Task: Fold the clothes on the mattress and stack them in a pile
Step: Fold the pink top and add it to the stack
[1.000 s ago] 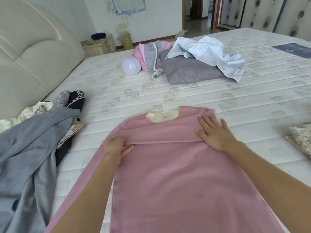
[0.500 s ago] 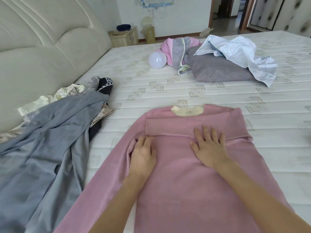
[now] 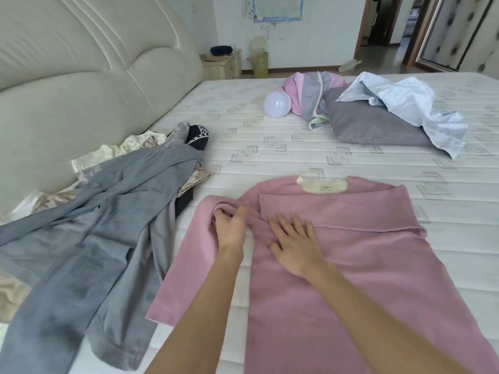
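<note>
Two hands work on the pink garment (image 3: 351, 279), which lies spread on the mattress (image 3: 297, 147) in front of us. We note the left hand (image 3: 231, 228) gripping a bunched fold at the garment's left shoulder, fingers curled into the cloth. The right hand (image 3: 294, 244) lies flat, fingers straight, pressing the fabric below the cream collar label (image 3: 322, 184). A grey garment (image 3: 89, 233) lies rumpled to the left.

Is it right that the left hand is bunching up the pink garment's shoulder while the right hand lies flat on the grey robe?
Not quite. In the head view the right hand lies flat on the pink fleece garment itself, not the grey robe. The left hand does bunch the shoulder.
</note>
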